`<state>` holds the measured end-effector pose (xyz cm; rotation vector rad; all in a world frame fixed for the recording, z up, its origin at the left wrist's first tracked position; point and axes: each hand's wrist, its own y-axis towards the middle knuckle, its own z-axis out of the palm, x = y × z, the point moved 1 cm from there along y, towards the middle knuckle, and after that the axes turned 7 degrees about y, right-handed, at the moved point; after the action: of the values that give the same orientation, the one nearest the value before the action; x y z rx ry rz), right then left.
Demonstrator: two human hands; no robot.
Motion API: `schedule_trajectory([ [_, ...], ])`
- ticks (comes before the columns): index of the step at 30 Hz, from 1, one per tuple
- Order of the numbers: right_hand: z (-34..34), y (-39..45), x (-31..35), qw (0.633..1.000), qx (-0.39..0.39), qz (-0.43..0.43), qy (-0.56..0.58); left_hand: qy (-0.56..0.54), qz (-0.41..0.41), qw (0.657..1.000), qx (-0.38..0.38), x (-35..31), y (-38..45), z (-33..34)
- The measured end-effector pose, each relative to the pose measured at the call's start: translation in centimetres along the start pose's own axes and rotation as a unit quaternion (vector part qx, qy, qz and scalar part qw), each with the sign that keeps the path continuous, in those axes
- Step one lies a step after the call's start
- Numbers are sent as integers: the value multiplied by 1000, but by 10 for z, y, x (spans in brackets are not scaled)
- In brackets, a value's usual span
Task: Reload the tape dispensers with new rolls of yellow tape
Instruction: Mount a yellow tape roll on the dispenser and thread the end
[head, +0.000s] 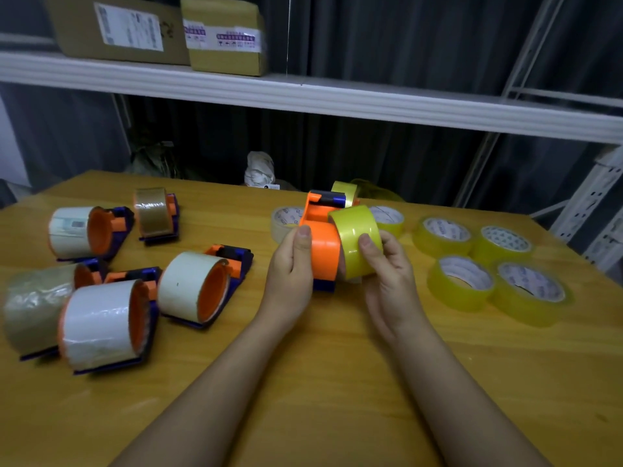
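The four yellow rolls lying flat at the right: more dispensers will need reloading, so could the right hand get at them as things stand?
Probably yes, once free: the four rolls lie uncovered on the table, but the right hand grips a yellow roll.

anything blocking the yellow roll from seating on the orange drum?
Nothing visible. The right hand holds the yellow roll partly over the end of the orange drum; the left hand steadies the dispenser. The drum's bare length ahead shows no old roll.

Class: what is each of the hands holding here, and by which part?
The left hand grips the dispenser by its orange drum. The right hand holds the yellow roll by its outer band, at the drum's end.
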<state>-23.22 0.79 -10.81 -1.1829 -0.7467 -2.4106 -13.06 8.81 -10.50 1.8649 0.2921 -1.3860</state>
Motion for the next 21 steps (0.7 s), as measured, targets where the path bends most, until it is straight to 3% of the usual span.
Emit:
schedule_trajectory([
  [7,-1,-3,-10,997,42,37,-56,-12,7,1000,-4,-1,-1,-2],
  [10,-1,-4,-11,985,71,-4,-158,-48,-26,998,14,-3,-2,-1],
  [14,2,-9,-17,974,86,-31,-210,-101,-59,991,63,-3,-3,2],
  [21,4,-12,-13,973,118,-25,-195,-94,-49,991,85,-11,-2,-1],
])
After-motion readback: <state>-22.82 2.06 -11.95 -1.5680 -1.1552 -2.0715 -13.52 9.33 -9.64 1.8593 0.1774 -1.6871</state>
